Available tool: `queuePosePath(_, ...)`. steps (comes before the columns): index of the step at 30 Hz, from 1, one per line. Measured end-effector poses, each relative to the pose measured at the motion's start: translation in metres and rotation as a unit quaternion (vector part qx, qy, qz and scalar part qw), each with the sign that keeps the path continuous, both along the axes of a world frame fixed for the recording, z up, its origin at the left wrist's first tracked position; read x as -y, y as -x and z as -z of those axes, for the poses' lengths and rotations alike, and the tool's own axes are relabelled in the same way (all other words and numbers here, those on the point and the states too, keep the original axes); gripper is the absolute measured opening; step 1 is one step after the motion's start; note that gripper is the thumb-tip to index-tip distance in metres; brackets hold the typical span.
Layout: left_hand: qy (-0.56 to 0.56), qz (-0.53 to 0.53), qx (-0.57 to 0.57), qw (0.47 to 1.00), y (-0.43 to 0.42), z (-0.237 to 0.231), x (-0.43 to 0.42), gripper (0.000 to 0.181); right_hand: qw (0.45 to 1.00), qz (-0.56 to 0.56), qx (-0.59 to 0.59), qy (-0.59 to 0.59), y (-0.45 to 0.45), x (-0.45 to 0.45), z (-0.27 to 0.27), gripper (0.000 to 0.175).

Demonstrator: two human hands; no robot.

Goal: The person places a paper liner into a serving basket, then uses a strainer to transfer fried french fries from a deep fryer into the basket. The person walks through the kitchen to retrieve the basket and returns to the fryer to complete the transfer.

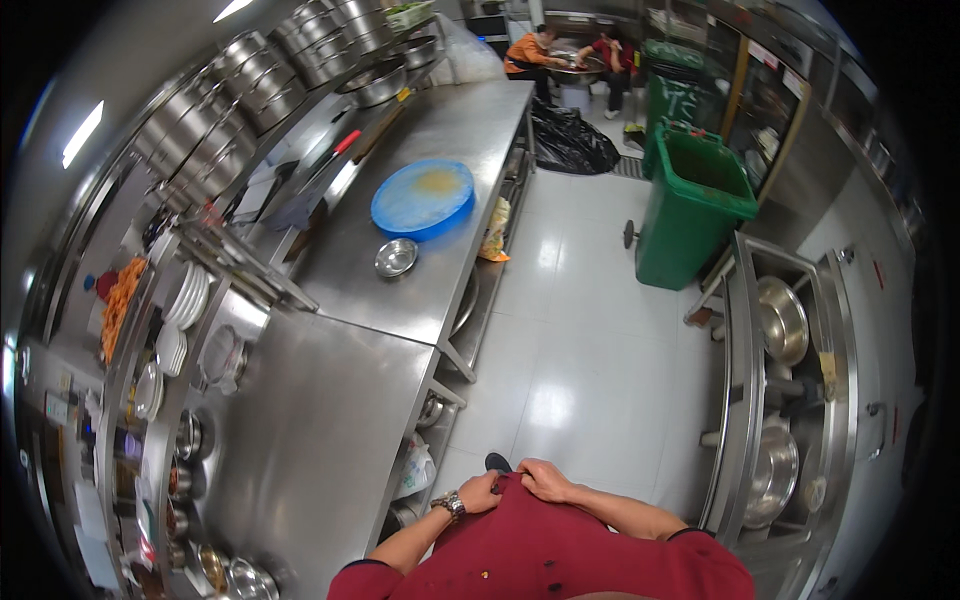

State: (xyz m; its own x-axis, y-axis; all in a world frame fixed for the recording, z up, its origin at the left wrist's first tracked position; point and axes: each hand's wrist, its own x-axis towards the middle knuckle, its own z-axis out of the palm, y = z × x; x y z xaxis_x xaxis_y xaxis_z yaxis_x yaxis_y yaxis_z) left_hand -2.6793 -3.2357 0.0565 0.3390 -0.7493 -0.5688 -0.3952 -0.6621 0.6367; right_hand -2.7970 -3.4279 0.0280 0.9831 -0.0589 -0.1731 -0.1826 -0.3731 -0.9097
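At the bottom middle, my left hand point(480, 492), with a metal-banded watch point(451, 505) on its wrist, grips the hem of a dark red short-sleeved shirt point(540, 536). Close beside it on the right, my right hand point(544, 480) pinches the same hem. The shirt front is pulled outwards between both hands and has dark buttons. A dark shoe point(497, 462) shows just beyond the hem. Ahead on the left, a round blue cutting board point(424, 196) lies on a stainless steel table point(375, 292), with a small metal bowl point(396, 257) at its near edge.
Shelves on the left hold stacked white plates point(187, 295) and steel pots point(195, 139). On the right stands a steel sink point(739, 390) with metal basins point(782, 319). A green wheeled bin point(686, 217) and black plastic bag point(570, 139) are ahead. Two people sit at a large basin point(577, 69).
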Motion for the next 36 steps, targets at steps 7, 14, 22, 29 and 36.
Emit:
queuePosePath(7, 0.078, 0.000, 0.067, 0.995, 0.002, 0.003, -0.010, 0.038, 0.971, -0.147, -0.149, -0.112, -0.042, 0.017, -0.026, 0.026)
queuePosePath(14, 0.124, -0.163, 0.176, 0.963, 0.050, -0.014, -0.054, 0.036, 0.933, -0.259, -0.222, -0.113, -0.050, -0.023, -0.024, 0.040)
queuePosePath(22, 0.064, -0.406, 0.125, 0.903, 0.181, 0.001, -0.089, 0.036, 0.868, -0.477, -0.004, 0.137, 0.002, -0.091, -0.030, 0.039)
queuePosePath(29, 0.214, -0.614, -0.083, 0.755, 0.289, -0.014, -0.130, 0.043, 0.799, -0.559, 0.096, 0.198, 0.049, -0.135, -0.041, 0.037)
queuePosePath(36, 0.055, -0.684, 0.075, 0.723, 0.378, 0.004, -0.181, 0.023, 0.774, -0.617, -0.026, 0.138, 0.096, -0.228, -0.019, 0.032)
